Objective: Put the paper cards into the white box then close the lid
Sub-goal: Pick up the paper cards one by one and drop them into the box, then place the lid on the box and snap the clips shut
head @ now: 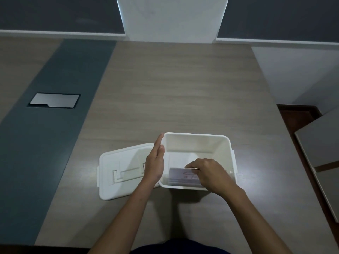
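The white box (pixel 196 142) stands open on the wooden table, near the front edge. Its lid (pixel 121 169) lies flat on the table just left of it. My left hand (pixel 155 162) is flat, fingers straight and together, pressed against the outside of the box's left wall. My right hand (pixel 207 173) reaches down into the box and is shut on a stack of paper cards (pixel 181 176), which stand on edge against the near wall. The cards are pale with faint red marks; their right part is hidden by my fingers.
A dark grey strip (pixel 55 125) with a metal cable hatch (pixel 55 100) runs along the table's left side. The table's right edge (pixel 286 125) drops to the floor, where another grey surface (pixel 322 143) stands.
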`<state>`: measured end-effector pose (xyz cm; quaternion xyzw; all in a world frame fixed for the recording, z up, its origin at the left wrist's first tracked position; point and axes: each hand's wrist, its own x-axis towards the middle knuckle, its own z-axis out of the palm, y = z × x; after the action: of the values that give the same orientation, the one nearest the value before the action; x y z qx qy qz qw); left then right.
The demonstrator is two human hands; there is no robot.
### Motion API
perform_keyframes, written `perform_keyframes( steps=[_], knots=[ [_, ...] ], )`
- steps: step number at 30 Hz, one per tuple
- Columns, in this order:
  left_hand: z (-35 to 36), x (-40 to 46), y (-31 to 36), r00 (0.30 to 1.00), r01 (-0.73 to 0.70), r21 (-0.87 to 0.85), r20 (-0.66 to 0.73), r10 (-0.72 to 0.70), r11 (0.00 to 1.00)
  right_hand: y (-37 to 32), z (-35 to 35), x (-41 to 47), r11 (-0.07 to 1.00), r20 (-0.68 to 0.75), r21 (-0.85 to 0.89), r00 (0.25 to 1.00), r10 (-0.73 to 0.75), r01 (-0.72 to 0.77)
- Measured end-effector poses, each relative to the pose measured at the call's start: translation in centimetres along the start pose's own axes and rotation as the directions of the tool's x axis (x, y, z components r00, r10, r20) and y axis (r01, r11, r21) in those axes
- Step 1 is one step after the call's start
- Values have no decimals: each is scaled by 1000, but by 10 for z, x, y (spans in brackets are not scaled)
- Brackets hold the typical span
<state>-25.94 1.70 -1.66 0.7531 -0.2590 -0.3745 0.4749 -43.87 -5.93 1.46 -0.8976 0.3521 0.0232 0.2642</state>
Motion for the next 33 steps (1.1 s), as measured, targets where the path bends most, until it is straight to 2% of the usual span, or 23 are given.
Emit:
perform_keyframes(
  steps=[7, 18, 21, 23, 25, 28, 31, 33],
  knots=[
    [0, 1, -1, 1000, -5, -3, 3, 5, 1000, 1, -2, -3, 989, 187, 150, 982, -35, 7],
    [0, 7, -9, 1000, -8, 10, 20, 8, 1000, 3, -2, 0, 982, 119, 186, 993, -4, -19],
    [-2, 9, -11, 1000, -20, -10, 4, 20, 1000, 9, -3, 1, 973, 50, 231, 999, 6, -17],
    [-8, 11, -14, 997, -7, -24, -77, 5, 1000, 14, -2, 2, 975, -95, 221, 996, -5, 26],
    [-18, 15, -23, 985, 3, -25, -174, -7, 1000, 22, -2, 4, 987, -312, 153, 950, -2, 52],
    [-37, 21, -40, 953, 51, 71, -302, -27, 996, 36, -3, 9, 995, -514, 79, 853, 94, -63],
    [-61, 24, -56, 890, 145, 301, -456, 8, 942, 48, -2, 11, 965, -517, 108, 816, 259, -238],
    [-77, 25, -67, 849, 246, 415, -528, 11, 876, 51, 0, 11, 938, -482, 187, 805, 346, -291]
  ],
)
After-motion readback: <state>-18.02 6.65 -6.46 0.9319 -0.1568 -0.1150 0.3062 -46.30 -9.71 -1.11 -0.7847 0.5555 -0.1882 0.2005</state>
